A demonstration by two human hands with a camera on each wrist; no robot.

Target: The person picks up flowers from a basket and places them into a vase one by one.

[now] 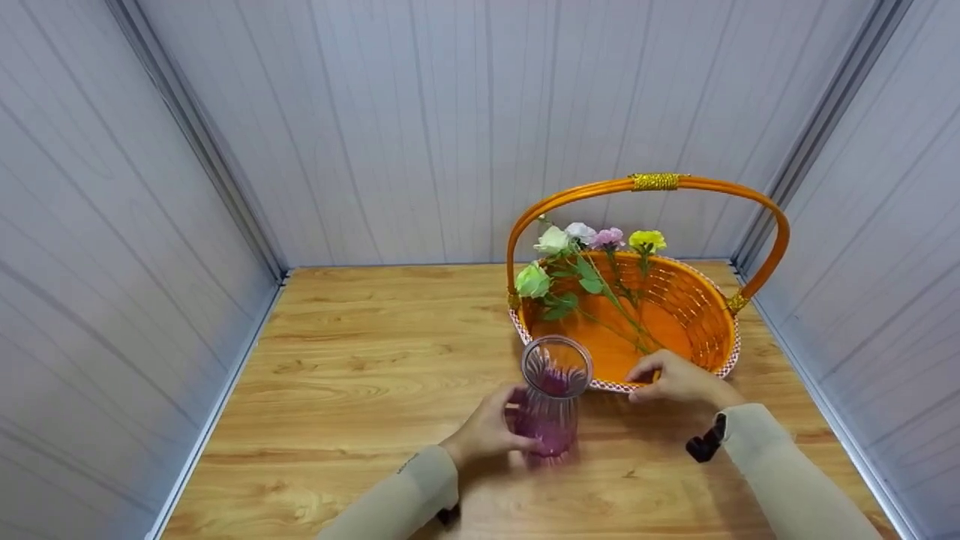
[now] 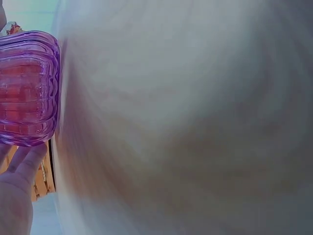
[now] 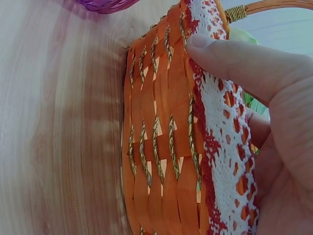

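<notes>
Toward the desk's far right corner, the right grip pinched a wicker basket rim; nearer the front edge, the left grip clasped a glass vase.

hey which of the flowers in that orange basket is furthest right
The yellow flower, its head over the far rim of the orange basket. It's the only yellow one; the pink flower and paler blooms all sit left of it.
</notes>
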